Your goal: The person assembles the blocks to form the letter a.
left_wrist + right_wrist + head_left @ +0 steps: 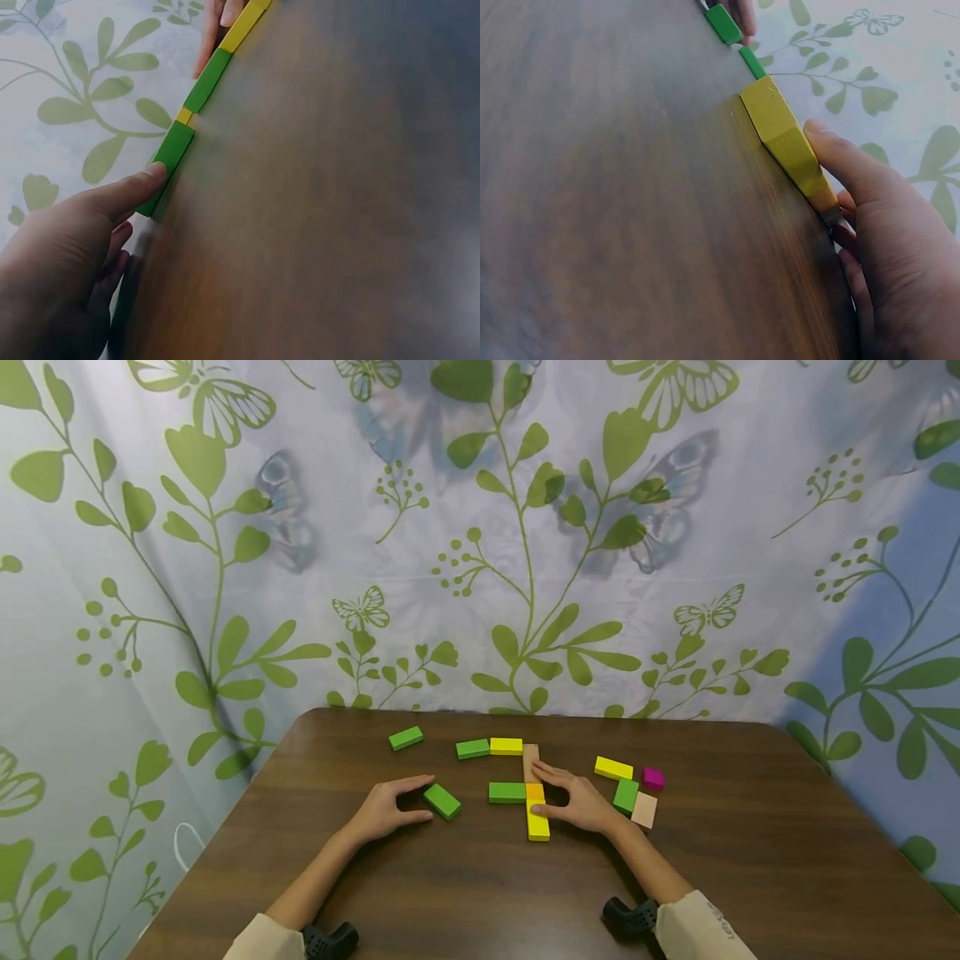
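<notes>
My left hand [381, 812] is spread at the left end of a green block [442, 802] that lies askew on the table. Its thumb overlaps that block in the left wrist view, with the other fingers behind. My right hand [581, 802] lies over a joined row of blocks. Its index fingertip is at a tan block [530, 758], its thumb at the side of a yellow block [537, 827]. An orange block [535, 792] lies between these two. A green block [507, 792] runs left from the orange one. Another yellow block [506, 747] and a green block [472, 749] extend left from the tan one's top.
A loose green block [406, 738] lies far left. Right of my right hand sit a yellow block [613, 767], a green block [626, 796], a pale block [644, 810] and a magenta block [653, 778]. Behind the brown table [450, 893] hangs a leaf-patterned curtain [420, 552].
</notes>
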